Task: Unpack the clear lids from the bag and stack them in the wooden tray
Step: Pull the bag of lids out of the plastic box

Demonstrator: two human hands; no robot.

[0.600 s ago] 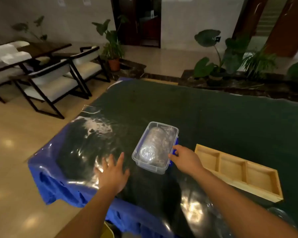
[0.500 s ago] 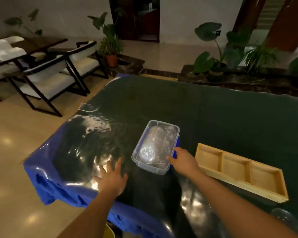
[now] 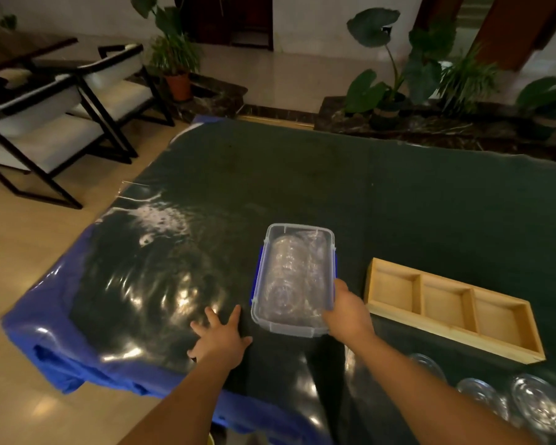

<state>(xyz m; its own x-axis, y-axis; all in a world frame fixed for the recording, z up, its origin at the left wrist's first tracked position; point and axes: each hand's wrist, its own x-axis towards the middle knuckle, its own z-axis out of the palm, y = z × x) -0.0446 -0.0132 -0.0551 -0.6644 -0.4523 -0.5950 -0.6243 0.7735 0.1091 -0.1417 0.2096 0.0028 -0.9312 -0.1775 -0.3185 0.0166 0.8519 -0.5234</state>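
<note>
while chairs [image 3: 61, 123] stand apart — wooden tray [image 3: 446, 303] beside box [image 3: 296, 277].

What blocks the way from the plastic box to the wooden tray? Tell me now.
Nothing visible. The clear box, held at its near right corner by the right hand, sits beside the wooden tray; only bare dark cloth lies between, and all three compartments are empty.

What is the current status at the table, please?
Right hand gripping clear bin at its near right corner; left hand flat on table cover. Wooden tray empty. Lids inside bin, nothing blocking.
</note>
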